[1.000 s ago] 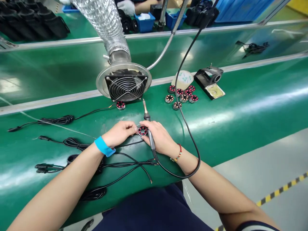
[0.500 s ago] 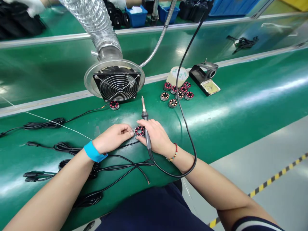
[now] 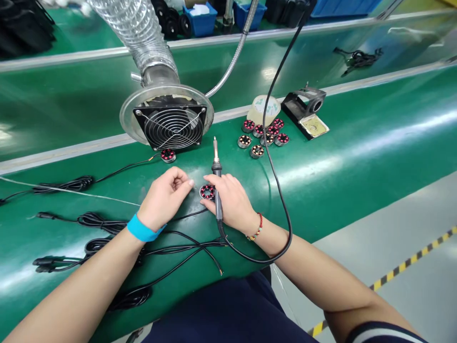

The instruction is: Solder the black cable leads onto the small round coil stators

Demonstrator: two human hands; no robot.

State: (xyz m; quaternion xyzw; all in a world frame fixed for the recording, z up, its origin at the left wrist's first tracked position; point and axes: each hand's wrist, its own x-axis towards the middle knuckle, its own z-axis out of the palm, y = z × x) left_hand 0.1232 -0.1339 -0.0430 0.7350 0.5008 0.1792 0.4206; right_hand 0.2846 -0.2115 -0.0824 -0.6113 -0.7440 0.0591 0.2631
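My right hand [image 3: 233, 202] is closed around the dark handle of a soldering iron [image 3: 217, 190], whose metal tip points away from me. Its thumb and fingertips also grip a small round coil part [image 3: 206, 192] with red and black segments. Just left of that part, my left hand [image 3: 167, 195] is closed in a pinch, not touching it. A thin pale wire [image 3: 89, 194] runs from the left edge to my left wrist; its end at the fingertips is hard to make out. A black cable [image 3: 189, 215] leads toward the coil part.
A fume fan [image 3: 174, 127] on a silver duct stands ahead, with one coil part [image 3: 167, 155] beside it. Several more [image 3: 257, 151] lie near a tape roll [image 3: 263, 110] and iron stand [image 3: 303, 107]. Bundled black cables [image 3: 102, 221] lie left. The iron's cord [image 3: 276, 183] loops over my right forearm.
My left hand has drawn back and slightly up from the coil part, and the thin wire no longer reaches that part. My right hand has stayed nearly in place with the iron and coil part.
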